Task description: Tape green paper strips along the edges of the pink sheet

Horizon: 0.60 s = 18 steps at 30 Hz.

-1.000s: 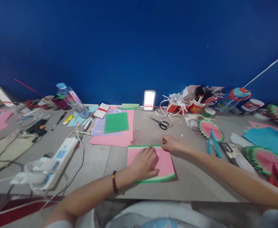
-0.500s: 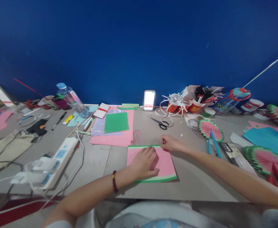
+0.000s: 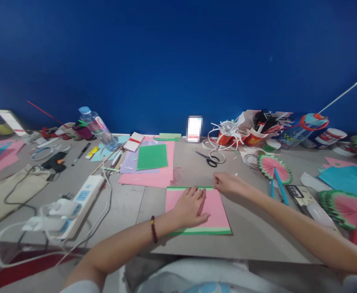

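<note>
Before me on the table lies a sheet of pink paper (image 3: 216, 207) with green strips along its far and near edges. My left hand (image 3: 193, 207) rests flat on it, fingers stretched toward the far edge, thumb apart. At the far right corner of the sheet is my right hand (image 3: 229, 184), its fingers curled closed. The hand covers that corner, and what its fingers hold, if anything, is hidden. Beyond it lie scissors (image 3: 212, 162) with black handles and a ring of white tape (image 3: 217, 156).
Left are a power strip (image 3: 85, 199) with cables, a glue gun (image 3: 54, 162), a leaning bottle (image 3: 99, 129) and a green paper stack (image 3: 152, 156). Right are pleated watermelon-like fans (image 3: 275, 168), a phone (image 3: 302, 197) and paper cups (image 3: 254, 137). A lit phone (image 3: 194, 128) stands against the blue wall.
My right hand has slid slightly right along the far edge of the paper. My left hand stays flat on the sheet. The whole view has shifted a little.
</note>
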Each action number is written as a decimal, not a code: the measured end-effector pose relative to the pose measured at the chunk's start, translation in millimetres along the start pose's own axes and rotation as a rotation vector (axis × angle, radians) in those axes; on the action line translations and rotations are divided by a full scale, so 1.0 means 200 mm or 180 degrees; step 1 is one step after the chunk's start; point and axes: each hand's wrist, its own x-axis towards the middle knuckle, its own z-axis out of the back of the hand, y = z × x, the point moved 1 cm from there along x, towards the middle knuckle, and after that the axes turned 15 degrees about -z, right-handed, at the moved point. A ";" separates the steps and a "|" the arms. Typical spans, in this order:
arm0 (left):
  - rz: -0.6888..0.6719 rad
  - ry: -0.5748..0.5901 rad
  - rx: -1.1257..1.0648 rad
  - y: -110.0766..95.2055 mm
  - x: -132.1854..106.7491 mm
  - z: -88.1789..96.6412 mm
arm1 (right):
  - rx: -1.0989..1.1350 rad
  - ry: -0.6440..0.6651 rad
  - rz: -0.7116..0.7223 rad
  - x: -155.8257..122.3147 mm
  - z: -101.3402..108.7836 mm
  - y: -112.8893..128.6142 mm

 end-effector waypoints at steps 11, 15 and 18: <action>0.0007 -0.0019 -0.0043 0.00 0.01 -0.01 | 0.0072 -0.1485 0.1025 -0.31 -0.40 0.07; -0.0001 0.0065 0.0081 0.00 0.01 -0.02 | -0.0094 -0.1880 0.1009 -0.32 -0.50 0.04; 0.0016 0.0088 0.0112 -0.01 0.02 -0.02 | -0.0132 -0.1958 0.0969 -0.33 -0.49 0.03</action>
